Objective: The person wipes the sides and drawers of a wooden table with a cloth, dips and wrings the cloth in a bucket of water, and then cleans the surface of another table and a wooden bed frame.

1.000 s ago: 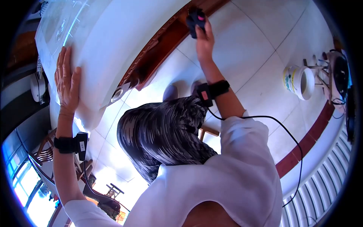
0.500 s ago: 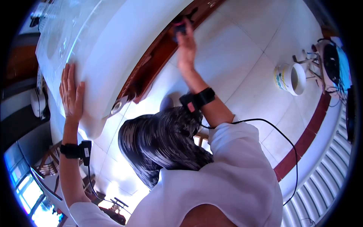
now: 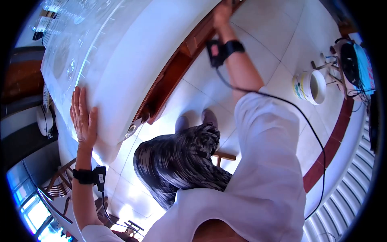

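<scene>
My left hand (image 3: 83, 117) lies flat, fingers stretched, on the white table top (image 3: 133, 44), near its edge. Clear plastic sheeting (image 3: 60, 64) covers the part beyond that hand. Stretched forward past the table's near side, my right hand (image 3: 222, 17) is blurred at the top of the view. Its fingers are bent round a dark thing, mostly cut off by the frame edge, whose kind I cannot make out. Below that arm runs reddish-brown wood (image 3: 171, 80) with an open, drawer-like hollow, along the table's side.
A white bucket (image 3: 316, 86) stands on the tiled floor (image 3: 258, 52) to the right, beside a stool (image 3: 340, 68) with cables and a blue cloth. A ribbed white radiator (image 3: 346, 193) is at lower right. Wooden chairs (image 3: 60, 183) stand at lower left. A cable runs from each wristband.
My right hand has moved forward and up to the frame's top edge, carrying the dark thing along the wood. My left hand stays flat on the table while the view shifts slightly.
</scene>
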Demonstrator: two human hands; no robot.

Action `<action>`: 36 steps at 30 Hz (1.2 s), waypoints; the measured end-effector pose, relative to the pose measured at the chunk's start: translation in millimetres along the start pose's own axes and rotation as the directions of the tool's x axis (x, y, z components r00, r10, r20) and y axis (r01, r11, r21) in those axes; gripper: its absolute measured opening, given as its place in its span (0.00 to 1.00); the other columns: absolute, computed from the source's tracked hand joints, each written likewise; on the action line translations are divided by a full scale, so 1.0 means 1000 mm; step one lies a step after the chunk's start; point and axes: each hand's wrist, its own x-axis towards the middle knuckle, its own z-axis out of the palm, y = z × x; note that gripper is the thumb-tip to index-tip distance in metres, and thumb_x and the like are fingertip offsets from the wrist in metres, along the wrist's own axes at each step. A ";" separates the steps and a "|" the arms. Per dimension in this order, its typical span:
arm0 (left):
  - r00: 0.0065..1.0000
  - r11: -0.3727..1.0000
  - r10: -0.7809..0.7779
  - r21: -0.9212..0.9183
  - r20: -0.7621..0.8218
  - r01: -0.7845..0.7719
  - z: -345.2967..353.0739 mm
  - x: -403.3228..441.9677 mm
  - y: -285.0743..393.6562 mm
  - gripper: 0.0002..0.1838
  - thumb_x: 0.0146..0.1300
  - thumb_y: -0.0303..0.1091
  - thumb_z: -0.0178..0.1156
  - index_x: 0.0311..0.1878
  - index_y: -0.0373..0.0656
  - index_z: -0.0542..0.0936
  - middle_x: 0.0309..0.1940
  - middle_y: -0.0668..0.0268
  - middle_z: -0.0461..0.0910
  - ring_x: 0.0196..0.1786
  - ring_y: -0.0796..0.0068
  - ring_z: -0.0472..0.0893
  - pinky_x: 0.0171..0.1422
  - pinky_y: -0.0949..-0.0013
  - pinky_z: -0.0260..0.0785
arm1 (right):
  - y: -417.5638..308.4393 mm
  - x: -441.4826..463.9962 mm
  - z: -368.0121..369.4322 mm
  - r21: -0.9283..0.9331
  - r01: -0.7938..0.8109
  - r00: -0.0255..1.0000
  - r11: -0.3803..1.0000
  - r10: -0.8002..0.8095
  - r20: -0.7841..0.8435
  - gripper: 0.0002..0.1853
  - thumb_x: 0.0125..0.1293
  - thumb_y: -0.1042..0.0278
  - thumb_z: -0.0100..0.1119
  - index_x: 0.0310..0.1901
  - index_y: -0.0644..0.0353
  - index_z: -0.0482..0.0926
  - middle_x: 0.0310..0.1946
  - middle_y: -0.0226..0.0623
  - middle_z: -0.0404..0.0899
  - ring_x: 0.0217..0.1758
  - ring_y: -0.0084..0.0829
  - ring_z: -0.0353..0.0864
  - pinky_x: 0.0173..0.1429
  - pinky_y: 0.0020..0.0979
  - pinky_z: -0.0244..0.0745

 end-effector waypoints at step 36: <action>0.994 0.999 0.039 0.035 -0.105 -0.036 0.015 -0.001 -0.005 0.34 0.61 0.63 0.35 0.70 0.63 0.58 0.72 0.64 0.52 0.74 0.62 0.51 0.75 0.48 0.36 | -0.170 -0.290 -0.016 0.356 0.479 0.155 0.802 -0.477 0.865 0.25 0.65 0.64 0.49 0.65 0.41 0.65 0.68 0.20 0.58 0.65 0.34 0.62 0.65 0.41 0.62</action>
